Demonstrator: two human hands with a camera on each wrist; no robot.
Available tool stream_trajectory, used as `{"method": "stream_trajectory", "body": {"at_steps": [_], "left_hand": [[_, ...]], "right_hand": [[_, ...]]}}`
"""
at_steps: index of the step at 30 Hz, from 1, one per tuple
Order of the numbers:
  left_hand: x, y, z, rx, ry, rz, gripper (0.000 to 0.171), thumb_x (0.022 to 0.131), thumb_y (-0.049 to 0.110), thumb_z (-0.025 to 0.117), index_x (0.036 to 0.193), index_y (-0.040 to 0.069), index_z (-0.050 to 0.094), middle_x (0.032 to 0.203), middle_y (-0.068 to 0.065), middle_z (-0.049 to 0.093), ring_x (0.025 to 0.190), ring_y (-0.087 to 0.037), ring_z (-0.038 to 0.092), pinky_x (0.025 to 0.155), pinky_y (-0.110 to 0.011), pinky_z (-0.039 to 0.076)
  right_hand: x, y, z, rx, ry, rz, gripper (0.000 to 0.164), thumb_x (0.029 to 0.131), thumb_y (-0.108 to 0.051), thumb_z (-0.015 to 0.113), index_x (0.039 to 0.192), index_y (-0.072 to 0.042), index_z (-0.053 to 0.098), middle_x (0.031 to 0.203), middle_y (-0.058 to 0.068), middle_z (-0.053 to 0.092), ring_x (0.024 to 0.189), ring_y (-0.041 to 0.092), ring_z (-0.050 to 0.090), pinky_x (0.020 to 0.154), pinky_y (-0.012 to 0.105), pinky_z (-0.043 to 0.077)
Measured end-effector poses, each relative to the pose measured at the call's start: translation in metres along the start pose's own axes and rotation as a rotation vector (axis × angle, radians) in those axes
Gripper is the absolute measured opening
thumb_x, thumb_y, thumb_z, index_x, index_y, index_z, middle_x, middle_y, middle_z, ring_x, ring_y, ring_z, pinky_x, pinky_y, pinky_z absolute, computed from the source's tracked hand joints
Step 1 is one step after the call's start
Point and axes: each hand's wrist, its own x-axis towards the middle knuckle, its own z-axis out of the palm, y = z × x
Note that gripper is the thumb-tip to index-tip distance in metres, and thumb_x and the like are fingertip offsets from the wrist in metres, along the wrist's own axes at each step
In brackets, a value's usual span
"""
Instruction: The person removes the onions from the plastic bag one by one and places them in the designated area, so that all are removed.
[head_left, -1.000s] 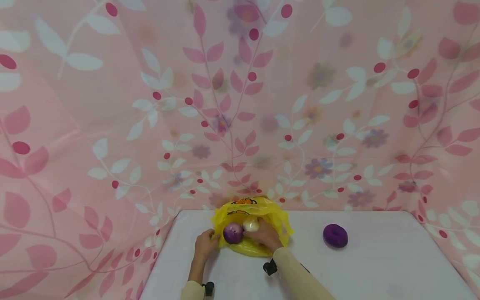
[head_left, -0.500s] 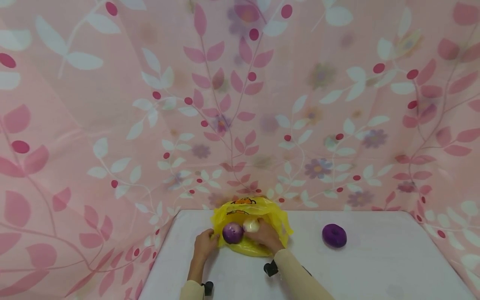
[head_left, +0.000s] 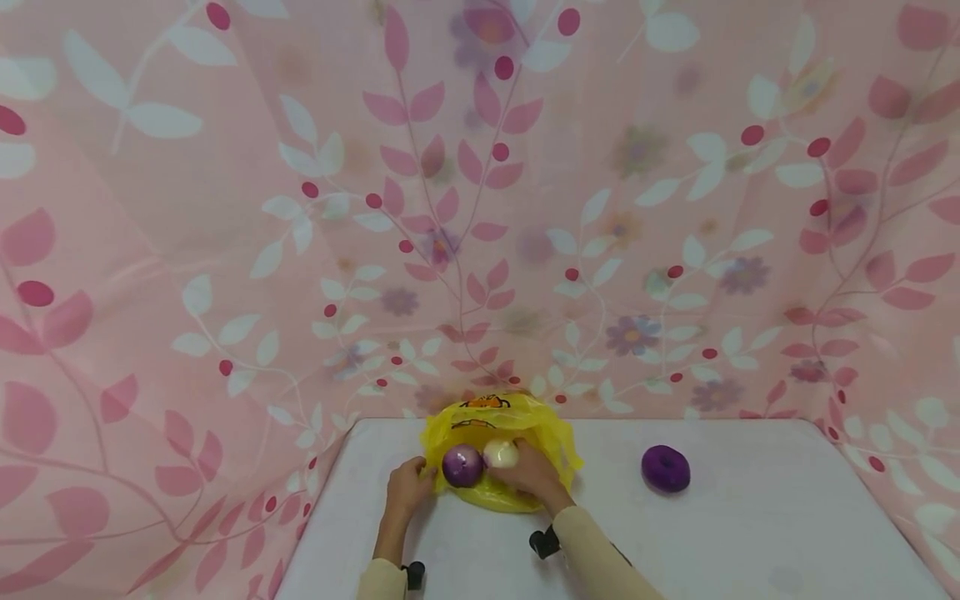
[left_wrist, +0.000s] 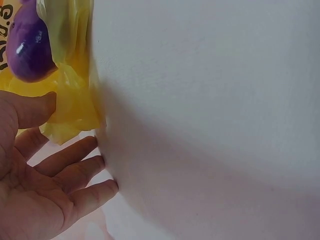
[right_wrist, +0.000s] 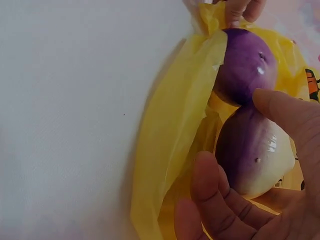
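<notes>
A yellow plastic bag (head_left: 491,502) lies with its mouth toward me at the back of the table. Inside the mouth sit a mostly purple, glossy turnip-like ball (head_left: 462,466) and, touching it, a purple-and-white turnip (head_left: 501,454). My right hand (head_left: 531,473) reaches into the bag and holds the purple-and-white turnip. In the right wrist view its thumb (right_wrist: 280,107) lies where the two balls meet, and the fingers curl around the lower side. My left hand (head_left: 408,487) holds the bag's left edge between thumb and forefinger; its other fingers are spread, tips near the table surface (left_wrist: 200,100).
A dark purple round thing with a dimple in its middle (head_left: 666,469) lies on the white table (head_left: 750,517) to the right of the bag. Directly behind the table hangs a pink floral cloth (head_left: 480,208). Dark wrist cameras (head_left: 545,542) sit at the sleeves.
Both hands, the bag and the balls keep their places relative to each other. The head view has shifted very slightly.
</notes>
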Motion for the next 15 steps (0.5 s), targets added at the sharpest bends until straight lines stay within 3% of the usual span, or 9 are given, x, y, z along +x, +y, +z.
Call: {"method": "stream_trajectory", "body": {"at_steps": [7, 15], "left_hand": [[0.000, 0.000, 0.001, -0.002, -0.021, -0.017, 0.015, 0.088, 0.016, 0.069, 0.092, 0.002, 0.068, 0.087, -0.011, 0.067, 0.074, -0.025, 0.056, 0.072, -0.047, 0.048], [0.000, 0.000, -0.001, -0.011, -0.023, -0.016, 0.016, 0.088, 0.015, 0.069, 0.094, 0.000, 0.068, 0.087, -0.012, 0.067, 0.074, -0.025, 0.056, 0.072, -0.047, 0.048]], "right_hand": [[-0.005, -0.001, -0.004, -0.005, -0.017, -0.015, 0.075, 0.076, -0.048, 0.080, 0.132, -0.008, 0.050, 0.095, 0.005, 0.057, 0.065, 0.022, 0.055, 0.056, 0.033, 0.047], [-0.011, -0.001, -0.012, -0.012, -0.038, -0.016, 0.085, 0.073, -0.057, 0.079, 0.135, -0.007, 0.048, 0.100, 0.006, 0.058, 0.067, 0.022, 0.055, 0.058, 0.035, 0.049]]}}
